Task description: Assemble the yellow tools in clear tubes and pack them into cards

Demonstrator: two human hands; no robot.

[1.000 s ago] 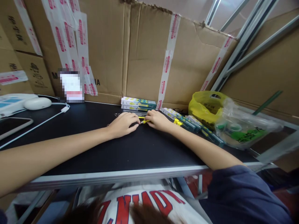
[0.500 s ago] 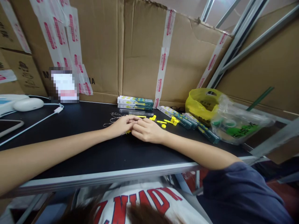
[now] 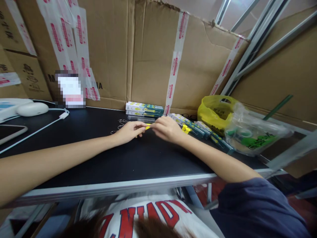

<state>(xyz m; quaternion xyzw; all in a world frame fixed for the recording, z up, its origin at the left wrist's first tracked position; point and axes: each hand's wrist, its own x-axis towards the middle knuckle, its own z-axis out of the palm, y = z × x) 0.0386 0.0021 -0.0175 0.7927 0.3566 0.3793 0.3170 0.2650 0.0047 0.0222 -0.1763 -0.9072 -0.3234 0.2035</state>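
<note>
Yellow piece (image 3: 148,127): long axis crosswise, slightly slanted, pointing from hand to hand
Left hand (image 3: 129,133): fingertips pinching it
Right hand (image 3: 167,129): blurred; grip unclear
Piece's ends: finger-hidden

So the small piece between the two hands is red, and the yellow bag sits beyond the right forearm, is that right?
Not quite: the head view shows the small piece between the left hand and right hand is yellow, not red. The yellow bag does sit beyond the right forearm.
</note>
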